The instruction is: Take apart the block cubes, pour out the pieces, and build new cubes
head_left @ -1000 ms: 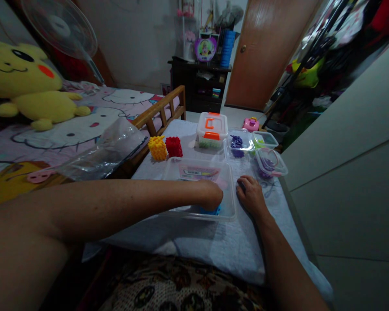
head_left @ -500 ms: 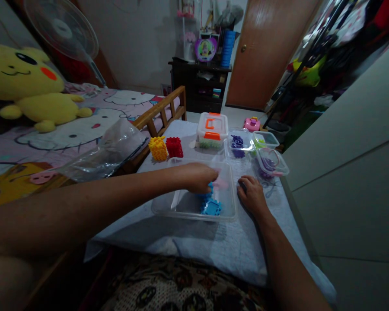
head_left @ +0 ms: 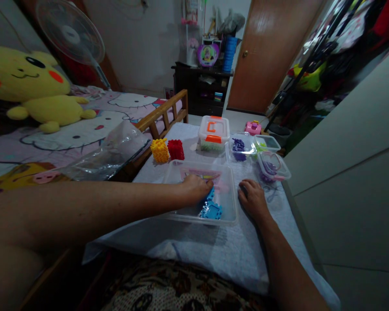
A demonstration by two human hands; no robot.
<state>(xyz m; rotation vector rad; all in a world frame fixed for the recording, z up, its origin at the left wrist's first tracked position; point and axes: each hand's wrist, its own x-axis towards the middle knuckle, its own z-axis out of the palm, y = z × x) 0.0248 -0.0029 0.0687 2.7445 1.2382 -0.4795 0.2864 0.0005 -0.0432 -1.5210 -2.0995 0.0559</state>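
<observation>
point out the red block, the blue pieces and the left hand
red block (head_left: 176, 150): head view, its front side
blue pieces (head_left: 211, 211): head view, the nearest piece's face
left hand (head_left: 196, 190): head view, back of hand

The left hand (head_left: 196, 190) is inside the clear plastic bin (head_left: 231, 203), at the blue toy pieces (head_left: 211, 210). The right hand (head_left: 253, 196) rests on the cloth-covered tabletop (head_left: 194, 236), beside the bin. The yellow block (head_left: 160, 151) and red block (head_left: 176, 150) stand together.

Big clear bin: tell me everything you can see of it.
The bin is rectangular, see-through and apparently plastic, with a rim and no lid on. It sits upright on the pale cloth. Blue pieces lie inside; the left hand reaches in by them. A pink printed label shows toward its far side. The right hand rests beside it.
</observation>
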